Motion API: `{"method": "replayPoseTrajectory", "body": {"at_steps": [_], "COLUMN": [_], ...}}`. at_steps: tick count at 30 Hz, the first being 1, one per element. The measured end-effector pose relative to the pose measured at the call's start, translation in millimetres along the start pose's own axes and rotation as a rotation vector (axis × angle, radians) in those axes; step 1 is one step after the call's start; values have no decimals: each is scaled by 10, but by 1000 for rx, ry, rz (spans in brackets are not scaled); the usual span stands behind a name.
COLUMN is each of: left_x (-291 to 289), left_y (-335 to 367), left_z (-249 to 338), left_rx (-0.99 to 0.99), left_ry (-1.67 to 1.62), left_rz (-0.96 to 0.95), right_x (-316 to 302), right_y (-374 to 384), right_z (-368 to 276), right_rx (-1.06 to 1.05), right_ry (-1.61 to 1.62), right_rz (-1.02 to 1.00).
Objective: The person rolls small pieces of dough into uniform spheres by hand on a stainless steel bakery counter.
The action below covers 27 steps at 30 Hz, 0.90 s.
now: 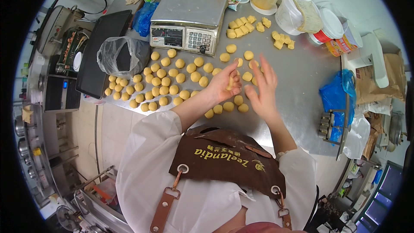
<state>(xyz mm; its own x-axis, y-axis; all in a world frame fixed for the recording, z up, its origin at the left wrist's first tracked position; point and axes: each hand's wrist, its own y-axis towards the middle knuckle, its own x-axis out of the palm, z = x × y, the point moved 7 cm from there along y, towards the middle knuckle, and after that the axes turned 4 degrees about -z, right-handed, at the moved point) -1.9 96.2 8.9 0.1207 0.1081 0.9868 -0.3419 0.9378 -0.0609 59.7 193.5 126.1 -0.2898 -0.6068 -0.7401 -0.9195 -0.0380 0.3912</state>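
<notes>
My left hand [221, 86] is curled around a small piece of yellow dough [230, 83], part of which shows between thumb and fingers. Beside it, to the right, my right hand [264, 94] is raised with its fingers stretched out, and I see nothing in it. Round dough balls [174, 89] lie in loose rows across the steel table [297, 80], mostly left of my hands. A few more sit just beyond and below my fingers, partly covered by them. Farther back are cut dough chunks [240, 28], with another small cluster of chunks [282, 40] to their right.
A digital scale [189, 8] stands at the back. Left of it are a clear plastic bag [123, 56] and a black tray [92, 71]. White tubs [293, 15] line the back right. A blue bag [338, 95] lies by the table's right edge.
</notes>
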Motion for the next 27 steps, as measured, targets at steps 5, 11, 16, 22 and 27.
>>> {"method": "replayPoseTrajectory", "body": {"at_steps": [5,11,16,22,27], "left_x": [155,535,771,964,880], "left_y": [-4,28,-55,-171,-90], "left_z": [-80,-284,-307,-123,-391], "left_rx": [-15,212,151,204,129], "left_ry": [-119,115,288,440,245], "left_rz": [-183,-203,8,-129,-106], "right_x": [-52,290,99,42,47], "right_y": [-48,232,235,62,291], "right_z": [9,-578,-642,-842,-981], "right_rx": [86,-192,-148,-345,-345], "right_ry": [222,-24,-77,-19,16], "right_rz": [44,44,45,-59,-36]}}
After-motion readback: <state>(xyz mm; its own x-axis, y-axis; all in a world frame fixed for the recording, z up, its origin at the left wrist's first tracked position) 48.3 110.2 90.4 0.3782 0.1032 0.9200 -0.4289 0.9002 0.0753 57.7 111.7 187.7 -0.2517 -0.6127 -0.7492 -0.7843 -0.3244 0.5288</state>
